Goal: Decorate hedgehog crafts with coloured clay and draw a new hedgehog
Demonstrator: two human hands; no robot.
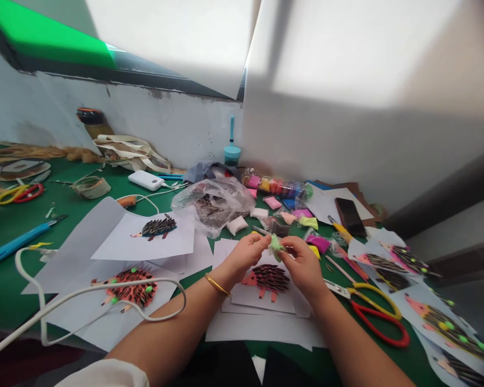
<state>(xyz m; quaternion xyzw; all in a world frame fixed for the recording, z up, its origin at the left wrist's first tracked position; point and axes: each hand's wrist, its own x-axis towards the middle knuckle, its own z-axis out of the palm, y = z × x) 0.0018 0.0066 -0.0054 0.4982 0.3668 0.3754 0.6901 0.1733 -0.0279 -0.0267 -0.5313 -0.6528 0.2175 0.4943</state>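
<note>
Light green piece (275, 246) is held up between my hands, over the near part of a white sheet (242, 298) with a pink hedgehog (266, 280). At the left, my left hand (249, 255) pinches it in a narrow grip, thumb and fingers closed together. At the right, my right hand (303, 264) pinches its other side, also narrowly. Further right, the scissors (381, 312) lie open on the green table (417, 357), near my right forearm.
</note>
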